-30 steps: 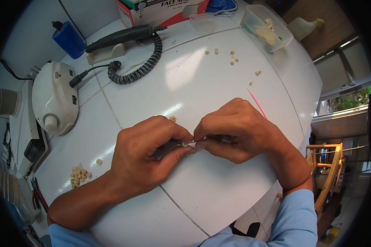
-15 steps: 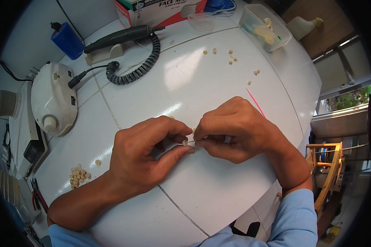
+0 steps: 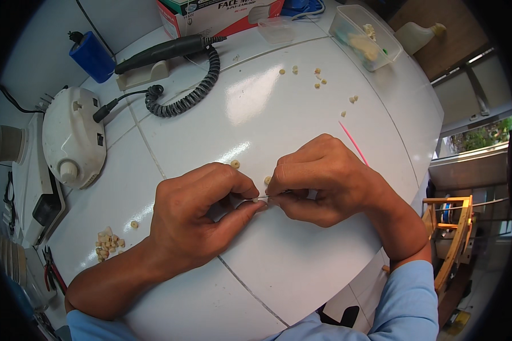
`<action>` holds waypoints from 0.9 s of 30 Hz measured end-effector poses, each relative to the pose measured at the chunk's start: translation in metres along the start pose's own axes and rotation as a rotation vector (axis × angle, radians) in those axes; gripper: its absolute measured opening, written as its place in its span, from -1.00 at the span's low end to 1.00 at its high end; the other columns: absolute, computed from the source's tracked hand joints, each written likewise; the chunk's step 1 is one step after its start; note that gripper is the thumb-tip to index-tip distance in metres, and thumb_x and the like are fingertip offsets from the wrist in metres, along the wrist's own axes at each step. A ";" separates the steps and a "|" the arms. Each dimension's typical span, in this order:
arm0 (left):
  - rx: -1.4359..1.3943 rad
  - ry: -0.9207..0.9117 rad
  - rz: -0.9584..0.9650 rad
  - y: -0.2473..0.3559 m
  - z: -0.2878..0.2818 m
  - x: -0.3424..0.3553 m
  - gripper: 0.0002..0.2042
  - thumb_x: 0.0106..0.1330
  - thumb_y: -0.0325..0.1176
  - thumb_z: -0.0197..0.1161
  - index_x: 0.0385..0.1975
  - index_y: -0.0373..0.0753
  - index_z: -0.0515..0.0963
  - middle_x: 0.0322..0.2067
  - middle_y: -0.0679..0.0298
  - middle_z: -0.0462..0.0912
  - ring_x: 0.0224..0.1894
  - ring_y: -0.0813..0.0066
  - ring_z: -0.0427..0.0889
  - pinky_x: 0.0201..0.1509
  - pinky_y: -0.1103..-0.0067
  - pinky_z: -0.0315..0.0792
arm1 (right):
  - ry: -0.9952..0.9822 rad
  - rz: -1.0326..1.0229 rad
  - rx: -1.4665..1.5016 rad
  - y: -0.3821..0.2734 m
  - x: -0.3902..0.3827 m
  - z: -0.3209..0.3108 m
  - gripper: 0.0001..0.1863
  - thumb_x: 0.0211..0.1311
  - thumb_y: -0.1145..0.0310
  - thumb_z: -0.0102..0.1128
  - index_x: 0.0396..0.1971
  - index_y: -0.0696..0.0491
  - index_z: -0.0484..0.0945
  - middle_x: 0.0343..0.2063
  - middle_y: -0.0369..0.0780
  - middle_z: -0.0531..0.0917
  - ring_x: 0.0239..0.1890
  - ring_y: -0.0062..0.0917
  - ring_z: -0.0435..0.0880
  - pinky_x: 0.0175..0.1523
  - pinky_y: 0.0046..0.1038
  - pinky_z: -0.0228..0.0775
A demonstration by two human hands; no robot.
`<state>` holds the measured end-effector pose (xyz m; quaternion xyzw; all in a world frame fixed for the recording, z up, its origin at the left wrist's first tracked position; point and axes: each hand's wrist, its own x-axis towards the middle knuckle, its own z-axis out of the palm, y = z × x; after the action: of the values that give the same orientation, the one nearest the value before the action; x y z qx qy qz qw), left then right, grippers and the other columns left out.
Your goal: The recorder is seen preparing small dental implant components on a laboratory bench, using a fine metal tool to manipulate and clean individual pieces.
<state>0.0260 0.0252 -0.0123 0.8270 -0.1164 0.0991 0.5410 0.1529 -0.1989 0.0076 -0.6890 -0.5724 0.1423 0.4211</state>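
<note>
Over a white counter [image 3: 256, 258], well back from its near edge, the left hand [image 3: 196, 199] pinches one pale piece [image 3: 255, 199], apparently unfinished; the right hand [image 3: 327, 179] clamps a thin tool [image 3: 263, 196] at it. Loose pieces [image 3: 104, 244] lie untouched toward the left edge.

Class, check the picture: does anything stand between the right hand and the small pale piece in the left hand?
Nothing visible blocks it: only the thin tool in the right hand spans the gap to the small pale piece in the left hand. A loose bead lies beyond that line.
</note>
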 end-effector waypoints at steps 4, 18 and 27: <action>0.014 -0.003 0.031 0.000 0.000 0.001 -0.81 0.24 -0.56 0.63 -0.25 -0.29 0.72 -0.35 0.24 0.77 -0.39 0.46 0.81 -0.37 0.56 0.64 | -0.004 0.003 -0.012 0.001 0.001 0.002 -0.84 0.12 0.60 0.43 -0.39 0.06 0.62 -0.59 -0.29 0.64 -0.63 -0.41 0.66 -0.50 -0.36 0.40; -0.012 -0.045 0.001 0.002 -0.002 0.001 -0.84 0.25 -0.55 0.62 -0.27 -0.28 0.74 -0.35 0.24 0.77 -0.39 0.47 0.81 -0.36 0.57 0.64 | 0.014 -0.004 0.030 0.003 -0.001 0.004 -0.83 0.09 0.61 0.40 -0.47 0.06 0.56 -0.63 -0.29 0.60 -0.65 -0.40 0.63 -0.51 -0.35 0.36; -0.010 -0.051 0.000 0.002 -0.002 0.000 -0.85 0.26 -0.53 0.62 -0.27 -0.29 0.75 -0.36 0.23 0.80 -0.39 0.48 0.82 -0.35 0.57 0.64 | -0.005 -0.024 -0.028 0.002 0.000 -0.002 -0.83 0.08 0.59 0.42 -0.48 0.05 0.57 -0.65 -0.29 0.57 -0.66 -0.41 0.59 -0.53 -0.35 0.34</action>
<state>0.0251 0.0264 -0.0095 0.8266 -0.1307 0.0772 0.5419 0.1559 -0.2000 0.0073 -0.6876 -0.5834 0.1311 0.4118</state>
